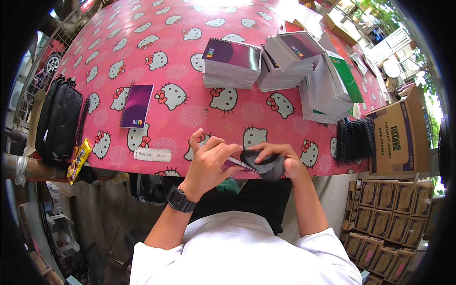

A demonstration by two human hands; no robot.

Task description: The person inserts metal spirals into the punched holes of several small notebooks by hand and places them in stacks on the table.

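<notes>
A small notebook (243, 164), seen almost edge-on with a row of holes along its pale edge, is held between both hands at the table's front edge. My left hand (211, 161), with a black watch on its wrist, closes on its left side, index finger raised. My right hand (280, 156) grips the dark, glossy part on its right, which looks like a bent cover. Whether a spiral runs through the holes, I cannot tell. A purple notebook (137, 106) lies flat to the left. Beyond my hands stand stacks of purple-covered notebooks (232, 64).
Black spiral coils (354, 140) are heaped at the right, beside a cardboard box (398, 135). Green-covered notebooks (344, 78) lean nearby. A paper label strip (152, 155), a yellow snack packet (79, 161) and a black bag (59, 118) are at the left. Small boxes (387, 213) are stacked below right.
</notes>
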